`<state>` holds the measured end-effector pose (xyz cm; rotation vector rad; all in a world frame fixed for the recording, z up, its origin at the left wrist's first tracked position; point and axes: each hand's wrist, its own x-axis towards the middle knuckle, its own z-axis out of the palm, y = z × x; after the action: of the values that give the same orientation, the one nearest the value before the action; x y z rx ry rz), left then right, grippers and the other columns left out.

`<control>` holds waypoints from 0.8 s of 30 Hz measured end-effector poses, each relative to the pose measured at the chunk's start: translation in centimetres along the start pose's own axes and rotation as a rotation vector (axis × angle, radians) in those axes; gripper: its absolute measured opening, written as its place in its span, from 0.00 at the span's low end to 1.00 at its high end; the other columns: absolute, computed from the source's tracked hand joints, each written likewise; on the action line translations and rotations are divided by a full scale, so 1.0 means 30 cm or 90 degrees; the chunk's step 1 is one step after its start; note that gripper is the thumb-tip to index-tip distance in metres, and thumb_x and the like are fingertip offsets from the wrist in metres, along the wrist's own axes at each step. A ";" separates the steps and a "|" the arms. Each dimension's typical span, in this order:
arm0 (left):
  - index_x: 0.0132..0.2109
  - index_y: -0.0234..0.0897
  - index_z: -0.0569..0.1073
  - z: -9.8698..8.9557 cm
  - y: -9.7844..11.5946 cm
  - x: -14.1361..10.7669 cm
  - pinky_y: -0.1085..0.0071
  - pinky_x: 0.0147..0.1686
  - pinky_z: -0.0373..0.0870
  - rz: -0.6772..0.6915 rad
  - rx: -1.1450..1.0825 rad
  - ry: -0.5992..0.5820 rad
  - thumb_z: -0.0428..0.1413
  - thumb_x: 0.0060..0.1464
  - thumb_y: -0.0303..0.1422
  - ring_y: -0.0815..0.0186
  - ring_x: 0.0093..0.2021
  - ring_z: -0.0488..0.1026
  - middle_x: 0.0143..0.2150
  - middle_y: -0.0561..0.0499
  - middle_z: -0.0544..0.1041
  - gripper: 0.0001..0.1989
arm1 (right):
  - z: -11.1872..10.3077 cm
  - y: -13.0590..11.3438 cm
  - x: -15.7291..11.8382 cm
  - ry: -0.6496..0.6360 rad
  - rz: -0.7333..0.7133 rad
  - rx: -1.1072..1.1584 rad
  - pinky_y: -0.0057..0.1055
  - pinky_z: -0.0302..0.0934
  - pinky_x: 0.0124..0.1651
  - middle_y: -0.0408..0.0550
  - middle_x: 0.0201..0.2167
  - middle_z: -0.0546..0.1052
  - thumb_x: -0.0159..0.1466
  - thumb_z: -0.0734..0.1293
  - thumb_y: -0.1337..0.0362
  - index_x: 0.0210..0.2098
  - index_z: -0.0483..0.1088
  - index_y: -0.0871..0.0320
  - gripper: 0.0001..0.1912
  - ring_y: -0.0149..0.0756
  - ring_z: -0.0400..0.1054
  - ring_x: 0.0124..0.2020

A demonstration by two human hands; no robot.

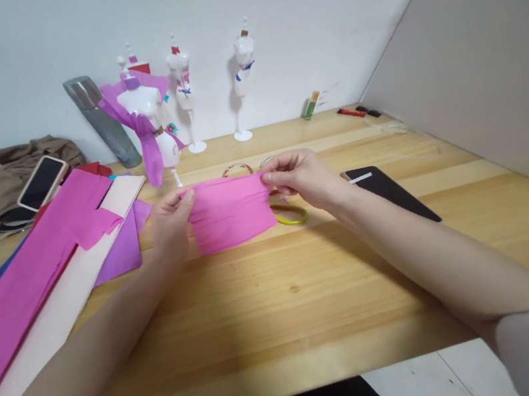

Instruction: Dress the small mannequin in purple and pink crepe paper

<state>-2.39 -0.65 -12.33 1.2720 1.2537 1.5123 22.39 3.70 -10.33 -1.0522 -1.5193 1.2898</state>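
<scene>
A small rectangular piece of bright pink crepe-like sheet [233, 215] is stretched between my two hands above the wooden table. My left hand [172, 223] pinches its upper left corner between thumb and fingers. At the upper right corner, my right hand [294, 176] grips it in the same way. The sheet's lower edge hangs loose, with light creases across it. Behind the sheet and partly hidden lies a yellow loop [292, 213], perhaps a scissor handle. Just beyond my left hand stands a small white mannequin [141, 100] draped in purple.
Long pink strips [38, 269], cream and purple sheets lie at left, near a phone [43, 182] and a brown cloth [37, 155]. A grey bottle [102, 120] leans on the wall beside more mannequins [185, 96]. At right are a black tablet-like slab [390, 194] and red-and-black markers [354, 113].
</scene>
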 end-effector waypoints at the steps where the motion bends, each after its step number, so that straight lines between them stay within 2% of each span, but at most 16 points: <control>1: 0.31 0.40 0.78 -0.001 0.001 0.005 0.73 0.31 0.68 0.012 -0.007 0.010 0.63 0.49 0.42 0.68 0.30 0.71 0.25 0.55 0.74 0.10 | -0.002 0.000 0.002 0.004 0.009 0.013 0.29 0.48 0.20 0.40 0.17 0.68 0.49 0.77 0.56 0.27 0.76 0.54 0.11 0.26 0.55 0.18; 8: 0.28 0.39 0.79 -0.002 0.038 0.010 0.73 0.30 0.67 0.052 0.081 0.055 0.63 0.47 0.34 0.69 0.28 0.68 0.23 0.56 0.72 0.04 | -0.005 -0.013 0.007 0.095 0.054 0.044 0.27 0.43 0.18 0.41 0.17 0.71 0.47 0.75 0.60 0.26 0.76 0.56 0.09 0.25 0.52 0.16; 14: 0.27 0.39 0.80 0.005 0.087 -0.008 0.74 0.20 0.58 0.025 0.089 0.066 0.63 0.47 0.31 0.73 0.19 0.60 0.16 0.59 0.63 0.03 | 0.002 -0.044 -0.008 0.095 0.060 0.042 0.28 0.42 0.17 0.39 0.15 0.67 0.52 0.75 0.61 0.26 0.77 0.56 0.06 0.23 0.48 0.14; 17: 0.28 0.37 0.79 0.008 0.107 -0.015 0.75 0.18 0.57 -0.013 0.059 0.039 0.63 0.48 0.33 0.74 0.16 0.61 0.17 0.57 0.68 0.05 | 0.009 -0.047 -0.015 0.096 0.057 0.057 0.27 0.46 0.16 0.39 0.15 0.67 0.53 0.77 0.58 0.27 0.76 0.55 0.10 0.25 0.53 0.14; 21: 0.32 0.34 0.77 0.011 0.122 -0.025 0.74 0.21 0.66 -0.065 -0.010 0.015 0.63 0.46 0.35 0.72 0.19 0.70 0.27 0.50 0.80 0.08 | 0.007 -0.032 -0.014 0.090 0.061 0.124 0.27 0.57 0.19 0.45 0.24 0.76 0.51 0.78 0.56 0.29 0.75 0.56 0.13 0.28 0.64 0.20; 24: 0.34 0.34 0.76 0.017 0.124 -0.035 0.71 0.26 0.73 -0.070 -0.044 0.004 0.65 0.44 0.36 0.70 0.23 0.74 0.34 0.47 0.84 0.12 | -0.002 -0.012 -0.004 0.036 0.013 0.095 0.31 0.65 0.25 0.47 0.27 0.77 0.55 0.76 0.52 0.30 0.73 0.55 0.15 0.33 0.70 0.26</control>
<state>-1.58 -2.33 -8.90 1.1367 1.2449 1.4693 22.45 3.57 -9.96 -1.0017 -1.3508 1.3546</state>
